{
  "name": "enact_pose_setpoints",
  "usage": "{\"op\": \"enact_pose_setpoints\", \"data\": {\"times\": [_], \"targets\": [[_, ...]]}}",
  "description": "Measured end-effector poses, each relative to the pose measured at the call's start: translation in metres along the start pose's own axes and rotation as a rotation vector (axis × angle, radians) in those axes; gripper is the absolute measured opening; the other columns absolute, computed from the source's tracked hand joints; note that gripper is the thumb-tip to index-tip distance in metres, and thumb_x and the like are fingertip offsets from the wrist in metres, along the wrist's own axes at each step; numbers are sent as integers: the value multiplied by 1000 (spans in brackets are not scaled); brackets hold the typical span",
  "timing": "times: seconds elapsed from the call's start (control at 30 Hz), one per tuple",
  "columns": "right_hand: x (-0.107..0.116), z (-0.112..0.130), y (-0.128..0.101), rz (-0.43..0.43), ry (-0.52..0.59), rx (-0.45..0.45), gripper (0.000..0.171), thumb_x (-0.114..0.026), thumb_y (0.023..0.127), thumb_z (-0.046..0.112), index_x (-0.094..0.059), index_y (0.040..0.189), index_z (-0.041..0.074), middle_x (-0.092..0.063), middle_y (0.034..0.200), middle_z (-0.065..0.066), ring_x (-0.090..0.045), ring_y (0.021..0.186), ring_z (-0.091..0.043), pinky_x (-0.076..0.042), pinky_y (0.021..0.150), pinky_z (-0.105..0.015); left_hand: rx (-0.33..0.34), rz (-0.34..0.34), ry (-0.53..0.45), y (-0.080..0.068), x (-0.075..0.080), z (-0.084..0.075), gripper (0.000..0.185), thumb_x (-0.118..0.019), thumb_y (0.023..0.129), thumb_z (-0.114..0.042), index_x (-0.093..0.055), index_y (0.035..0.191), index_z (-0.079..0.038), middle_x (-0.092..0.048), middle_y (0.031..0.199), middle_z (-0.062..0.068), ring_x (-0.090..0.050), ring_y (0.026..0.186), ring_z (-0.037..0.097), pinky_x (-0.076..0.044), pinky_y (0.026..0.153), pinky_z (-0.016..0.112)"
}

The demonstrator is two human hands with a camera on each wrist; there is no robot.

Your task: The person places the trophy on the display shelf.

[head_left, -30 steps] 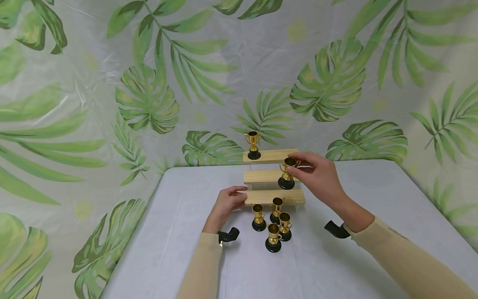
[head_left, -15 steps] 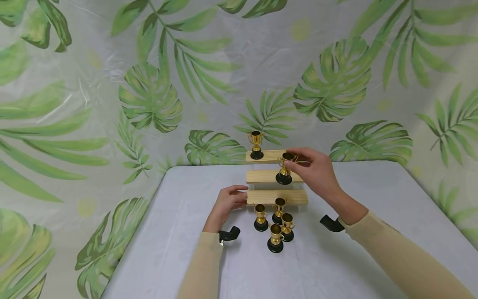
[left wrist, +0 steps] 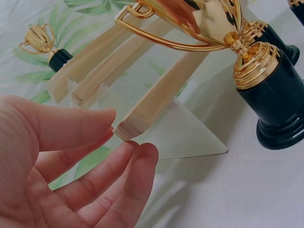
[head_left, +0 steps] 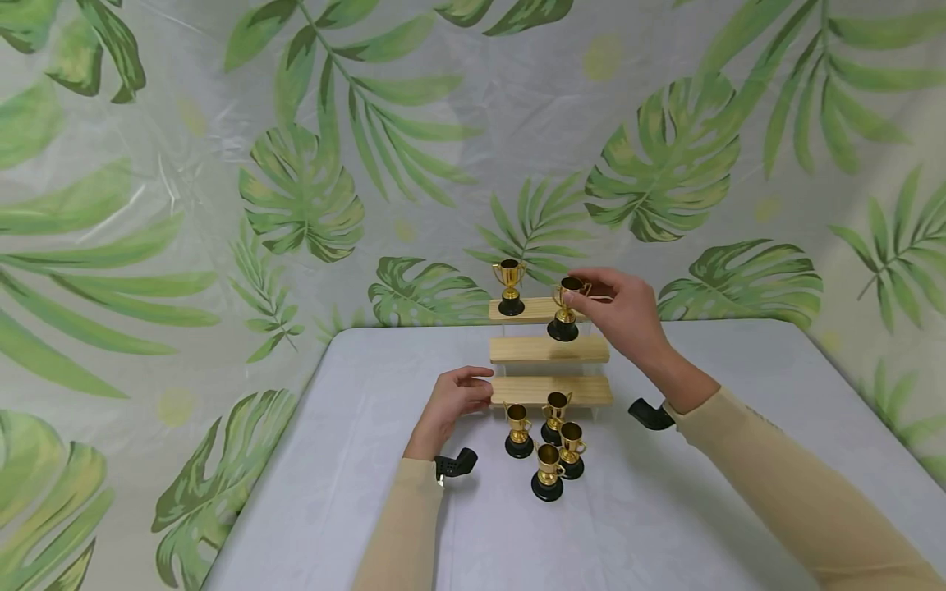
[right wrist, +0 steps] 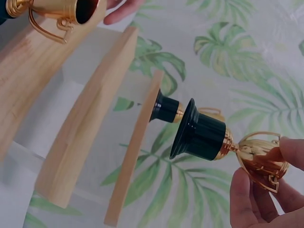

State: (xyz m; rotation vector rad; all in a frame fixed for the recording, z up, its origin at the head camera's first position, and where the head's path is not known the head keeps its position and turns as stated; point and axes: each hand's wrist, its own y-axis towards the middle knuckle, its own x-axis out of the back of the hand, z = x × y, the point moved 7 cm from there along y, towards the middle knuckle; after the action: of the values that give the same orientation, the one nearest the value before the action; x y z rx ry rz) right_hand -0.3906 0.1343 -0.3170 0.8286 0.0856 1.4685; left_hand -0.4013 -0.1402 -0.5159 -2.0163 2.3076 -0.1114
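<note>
A three-step wooden stand [head_left: 550,350] sits at the back of the table. My right hand [head_left: 581,294] pinches a gold trophy [head_left: 565,310] by its cup and holds it in the air, its black base just in front of the top step [head_left: 534,309]. In the right wrist view this held trophy [right wrist: 209,137] lies sideways beside the top step's edge [right wrist: 134,147]. Another trophy [head_left: 509,287] stands on the top step's left end. My left hand [head_left: 473,387] rests relaxed against the left end of the bottom step [left wrist: 142,118], thumb above and fingers [left wrist: 104,175] below.
Several small gold trophies [head_left: 548,472] stand in a cluster on the white table [head_left: 355,460] in front of the stand. A leaf-patterned backdrop [head_left: 310,189] closes off the back and sides. Black wrist mounts [head_left: 650,414] sit on both sleeves.
My right hand has lifted its trophy from in front of the middle step up to the level of the top step. The left hand has stayed at the bottom step.
</note>
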Motion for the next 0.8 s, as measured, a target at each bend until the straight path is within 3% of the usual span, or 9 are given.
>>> {"op": "enact_pose_setpoints", "data": {"times": [0.27,0.63,0.8], "targets": [[-1,-2,21,2,-22,-26,41,-76,91,42,-71,127,23,-70,114,-2,-67,102,-21,-54,82,-43,5,-3,4,0,0,0,42,-76,89,-6,-65,129,1,-69,109,19,-71,82,22,-57,87,48],[-2,0,46,-1,-46,-38,43,-75,91,42,-70,128,19,-69,116,-3,-65,103,-20,-50,74,-39,-5,-2,-2,2,1,2,41,-77,88,-6,-66,127,2,-70,104,15,-71,83,23,-58,85,46],[-4,1,56,10,-49,-32,41,-74,92,42,-71,127,20,-69,112,-2,-64,99,-20,-50,78,-41,1,-3,-6,1,1,1,42,-77,88,-6,-66,127,2,-70,103,14,-71,84,23,-58,84,45]]}}
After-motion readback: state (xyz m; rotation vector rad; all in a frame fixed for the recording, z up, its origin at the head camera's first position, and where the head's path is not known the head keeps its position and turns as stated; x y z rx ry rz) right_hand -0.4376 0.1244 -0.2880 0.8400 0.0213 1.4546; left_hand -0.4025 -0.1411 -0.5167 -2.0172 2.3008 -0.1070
